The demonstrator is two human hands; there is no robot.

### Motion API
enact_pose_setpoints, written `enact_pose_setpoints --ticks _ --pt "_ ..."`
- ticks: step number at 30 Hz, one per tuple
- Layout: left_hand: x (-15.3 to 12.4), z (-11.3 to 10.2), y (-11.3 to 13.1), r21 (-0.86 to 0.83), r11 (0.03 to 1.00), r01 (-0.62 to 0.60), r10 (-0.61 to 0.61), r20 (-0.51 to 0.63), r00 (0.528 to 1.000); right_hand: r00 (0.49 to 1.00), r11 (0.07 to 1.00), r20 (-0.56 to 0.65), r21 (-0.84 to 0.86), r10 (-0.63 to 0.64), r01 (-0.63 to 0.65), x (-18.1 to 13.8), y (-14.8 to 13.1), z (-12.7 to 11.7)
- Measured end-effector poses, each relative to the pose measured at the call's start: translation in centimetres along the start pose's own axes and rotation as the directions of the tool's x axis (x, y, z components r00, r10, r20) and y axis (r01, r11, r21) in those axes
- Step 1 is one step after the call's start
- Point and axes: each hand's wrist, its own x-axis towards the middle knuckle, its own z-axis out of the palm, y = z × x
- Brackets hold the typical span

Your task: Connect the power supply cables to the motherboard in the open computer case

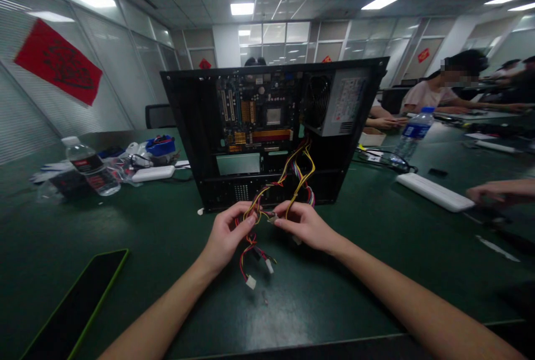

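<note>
Cables (272, 184) are now pinched in left grip (227, 233) and right grip (308, 226), power supply (343, 101) seated, white plugs (251, 282) left unconnected.

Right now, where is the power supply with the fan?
In the head view, the power supply sits in the upper right corner of the black computer case, right of the motherboard and above the yellow cables.

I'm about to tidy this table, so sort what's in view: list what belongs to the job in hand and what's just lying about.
With the job:
cables, in the left hand and right hand
case
motherboard, in the case
power supply, in the case

Apparently just lying about:
phone
left bottle
right bottle
left white bar
right white bar
</note>
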Motion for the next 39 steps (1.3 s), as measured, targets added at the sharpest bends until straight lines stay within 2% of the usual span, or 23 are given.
enact_pose_setpoints --ticks 4,7,9,11,13,14,15,17,19,20,22,25,27,29,31,35,39 --pt "0.0 -0.1 0.1 0.111 0.993 -0.032 0.036 -0.034 0.999 0.999 0.999 0.023 -0.039 0.033 -0.032 0.0 0.2 0.0" --pt "-0.1 -0.1 0.1 0.349 0.933 -0.087 0.123 -0.084 0.989 0.996 0.997 -0.055 -0.029 0.072 -0.073 0.3 0.4 0.1" --pt "-0.1 -0.2 0.1 0.54 0.827 -0.155 0.225 -0.066 0.972 0.984 0.996 -0.16 0.008 0.084 -0.083 0.5 0.4 0.0" --pt "-0.1 -0.6 0.0 0.709 0.667 -0.228 0.319 0.004 0.948 0.955 0.998 -0.293 0.042 0.057 -0.046 0.4 0.1 0.0" --pt "0.0 -1.0 -0.2 0.825 0.5 -0.265 0.374 0.071 0.925 0.912 0.998 -0.407 -0.018 -0.056 0.053 0.0 -0.5 0.0" --pt "0.1 -1.3 -0.3 0.862 0.434 -0.262 0.384 0.086 0.92 0.902 0.987 -0.403 -0.106 -0.156 0.124 -0.3 -0.9 0.2" --pt "0.3 -1.6 -0.4 0.888 0.388 -0.247 0.382 0.089 0.92 0.901 0.951 -0.334 -0.225 -0.278 0.21 -0.7 -1.3 0.4" --pt "0.5 -2.0 -0.6 0.916 0.343 -0.21 0.363 0.077 0.929 0.875 0.787 -0.038 -0.457 -0.482 0.414 -1.4 -2.2 1.1" --pt "0.7 -2.3 -0.9 0.921 0.347 -0.178 0.349 0.05 0.936 0.812 0.598 0.232 -0.575 -0.535 0.558 -1.8 -2.7 1.9" --pt "0.8 -2.4 -1.0 0.917 0.363 -0.166 0.352 0.03 0.936 0.794 0.534 0.304 -0.608 -0.527 0.587 -1.8 -2.8 2.2" --pt "0.9 -2.5 -1.3 0.9 0.416 -0.132 0.358 -0.028 0.933 0.792 0.463 0.362 -0.661 -0.492 0.59 -1.6 -2.6 2.2" --pt "1.0 -2.6 -2.0 0.867 0.492 -0.079 0.303 -0.085 0.949 0.839 0.436 0.319 -0.741 -0.44 0.51 -0.9 -1.9 0.1" --pt "1.0 -2.6 -2.4 0.854 0.514 -0.074 0.251 -0.067 0.966 0.883 0.462 0.194 -0.792 -0.427 0.398 -0.4 -1.5 -2.3" --pt "1.1 -2.6 -2.8 0.85 0.518 -0.095 0.215 -0.022 0.976 0.905 0.492 0.105 -0.811 -0.411 0.317 0.0 -1.3 -4.7" --pt "1.2 -2.4 -3.1 0.838 0.533 -0.117 0.18 0.023 0.983 0.913 0.478 0.153 -0.812 -0.378 0.334 0.2 -1.4 -6.5" --pt "1.2 -1.9 -3.4 0.79 0.59 -0.168 0.161 0.089 0.983 0.928 0.33 0.319 -0.87 -0.191 0.367 -0.2 -1.5 -7.0" --pt "1.0 -1.7 -3.6 0.774 0.599 -0.204 0.187 0.113 0.976 0.963 0.129 0.268 -0.954 -0.032 0.27 -0.5 -0.9 -5.3"
